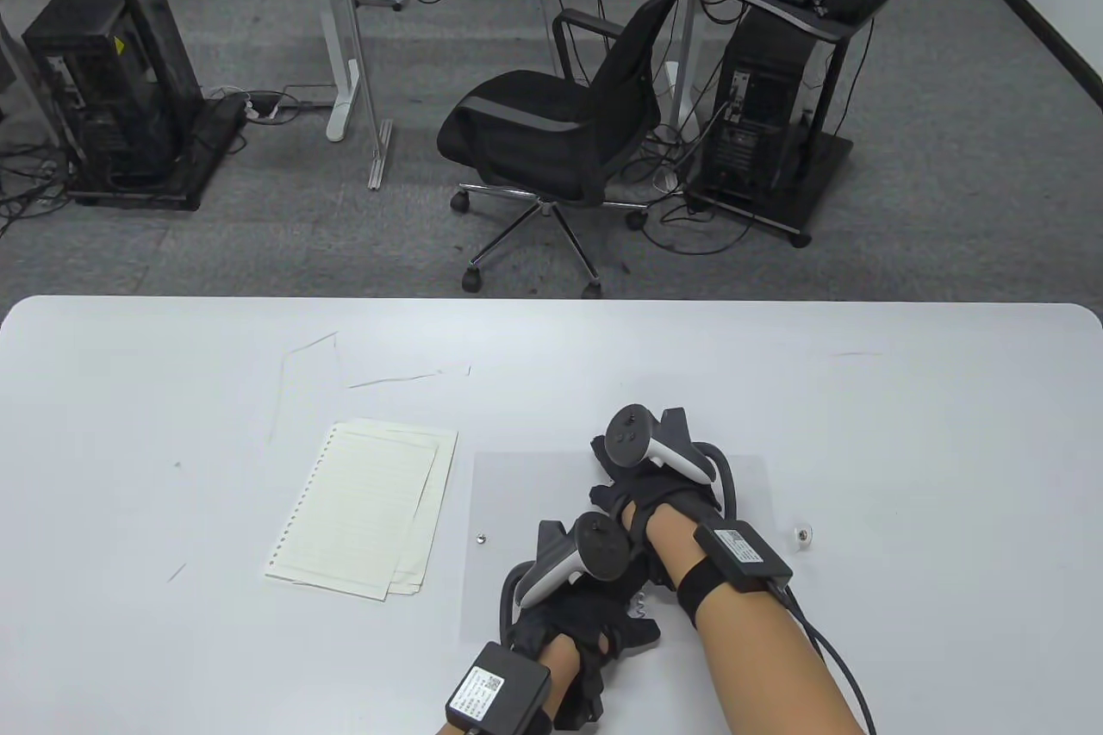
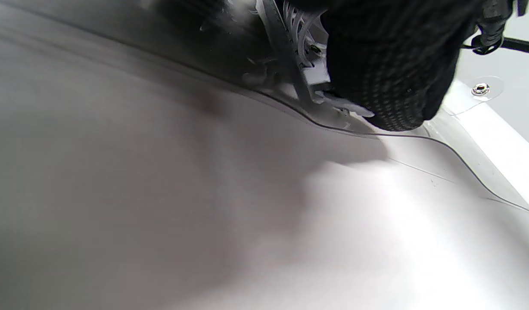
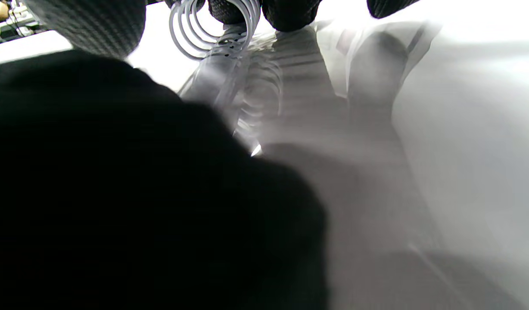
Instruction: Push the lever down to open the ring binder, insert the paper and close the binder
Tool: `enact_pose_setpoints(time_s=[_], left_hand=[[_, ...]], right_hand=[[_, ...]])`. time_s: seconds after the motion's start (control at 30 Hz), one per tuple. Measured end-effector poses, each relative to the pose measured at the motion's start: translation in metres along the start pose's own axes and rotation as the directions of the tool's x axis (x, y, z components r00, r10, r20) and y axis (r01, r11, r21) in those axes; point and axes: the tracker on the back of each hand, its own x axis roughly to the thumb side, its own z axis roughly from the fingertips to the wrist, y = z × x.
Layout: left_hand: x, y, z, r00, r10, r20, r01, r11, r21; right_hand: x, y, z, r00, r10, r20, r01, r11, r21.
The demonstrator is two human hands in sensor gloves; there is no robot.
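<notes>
A clear plastic ring binder [image 1: 517,511] lies opened flat on the white table [image 1: 129,390]. Both gloved hands meet over its spine. The right hand [image 1: 613,487] is at the far end, and in the right wrist view its thumb [image 3: 83,21] and fingertips [image 3: 290,13] sit on either side of the white rings [image 3: 213,30]. My left hand [image 1: 625,627] is at the near end, where a few rings [image 1: 642,601] show. In the left wrist view one gloved finger [image 2: 389,64] presses on the white lever tab [image 2: 346,106]. A stack of lined punched paper [image 1: 362,511] lies left of the binder, untouched.
Metal snap buttons sit at the binder's left edge [image 1: 482,538] and on its right flap [image 1: 803,535]. Beyond the table's far edge stand an office chair [image 1: 560,132] and computer towers on the carpet.
</notes>
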Motion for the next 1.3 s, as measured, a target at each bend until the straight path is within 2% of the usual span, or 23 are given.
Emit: enact_pose_setpoints(time_s=[0.07,0.17,0.3,0.4,0.53,0.63,0.77,0.9,1.17,1.23,1.3], left_hand=[[0.000,0.000,0.000,1.000,0.001,-0.002,-0.001,1.000,-0.002],[0.000,0.000,-0.001,1.000,-0.005,-0.005,0.005,1.000,-0.005],[0.000,0.000,-0.001,1.000,-0.005,-0.004,0.005,1.000,-0.006],[0.000,0.000,-0.001,1.000,-0.003,-0.003,0.003,1.000,-0.004],[0.000,0.000,-0.002,1.000,-0.004,-0.004,0.004,1.000,-0.004],[0.001,0.000,-0.002,1.000,-0.005,-0.006,0.005,1.000,-0.008],[0.001,0.000,-0.002,1.000,-0.005,-0.006,0.005,1.000,-0.006],[0.001,0.000,-0.003,1.000,-0.003,-0.002,0.003,1.000,-0.004],[-0.003,0.000,-0.002,0.999,0.026,0.031,-0.026,1.000,0.009],[-0.008,0.009,0.001,0.995,0.096,0.042,-0.095,0.995,-0.009],[-0.015,0.034,0.015,0.985,0.169,0.034,-0.170,0.985,0.030]], right_hand=[[-0.003,-0.002,0.004,0.999,-0.041,0.012,0.040,0.999,0.033],[-0.008,-0.010,0.018,0.996,-0.091,0.024,0.091,0.995,-0.031],[-0.018,-0.022,0.048,0.998,-0.037,0.057,0.041,0.997,-0.065],[-0.031,-0.023,0.071,0.998,-0.025,0.062,0.031,0.995,-0.091],[-0.064,-0.008,0.106,0.997,-0.069,0.045,0.073,0.993,-0.095],[-0.095,0.011,0.125,0.998,-0.050,-0.024,0.047,0.991,-0.128],[-0.120,0.027,0.134,0.992,-0.003,-0.125,-0.017,0.987,-0.162],[-0.133,0.041,0.133,0.977,-0.055,-0.205,0.040,0.996,-0.075],[-0.132,0.047,0.130,0.974,-0.051,-0.219,0.039,0.998,-0.057],[-0.132,0.047,0.130,0.974,-0.052,-0.219,0.042,0.998,-0.049],[-0.134,0.047,0.130,0.974,-0.069,-0.216,0.062,0.997,-0.039]])
